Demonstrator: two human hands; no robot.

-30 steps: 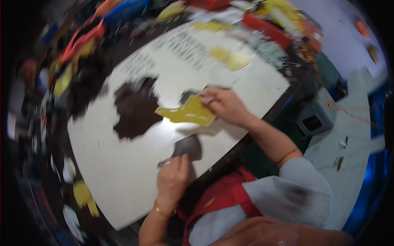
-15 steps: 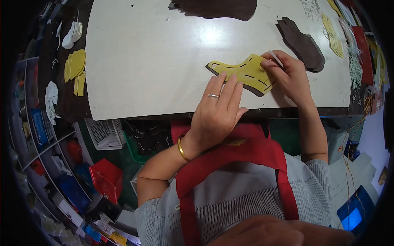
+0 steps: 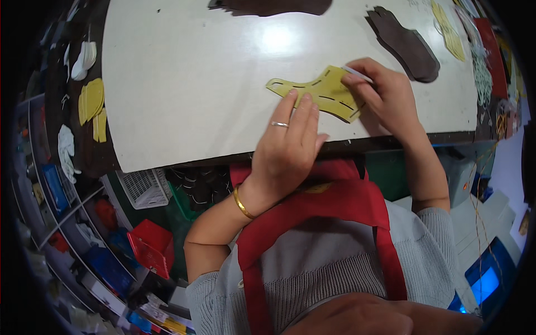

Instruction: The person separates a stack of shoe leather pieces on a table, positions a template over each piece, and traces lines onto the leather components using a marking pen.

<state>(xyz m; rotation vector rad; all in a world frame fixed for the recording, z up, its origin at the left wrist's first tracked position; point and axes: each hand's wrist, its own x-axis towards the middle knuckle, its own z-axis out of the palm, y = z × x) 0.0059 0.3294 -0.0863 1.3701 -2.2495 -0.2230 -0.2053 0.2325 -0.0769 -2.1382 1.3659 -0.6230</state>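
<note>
My left hand (image 3: pixel 287 137) lies with its fingers outstretched on a yellow pattern template (image 3: pixel 330 89) that has dark slots cut through it. Only a thin dark edge shows beneath the template's lower right side. Closed near the template's right end, my right hand (image 3: pixel 388 95) holds a slim white stick, perhaps a marking pen (image 3: pixel 357 73). Its fingertips touch the template's upper right part. The pen's tip is hidden by the hand.
Dark brown cut pieces (image 3: pixel 410 50) lie stacked at the table's right, and another dark stack (image 3: pixel 279 5) at the far edge. Yellow templates (image 3: pixel 91 100) and a white glove (image 3: pixel 66 151) lie left. Below stand a white basket (image 3: pixel 144 187) and a red bin (image 3: pixel 151 245).
The dark brown border along the template's lower left edge no longer shows; the template covers it. The pen lies flatter in my right hand. The whole view has shifted slightly.
</note>
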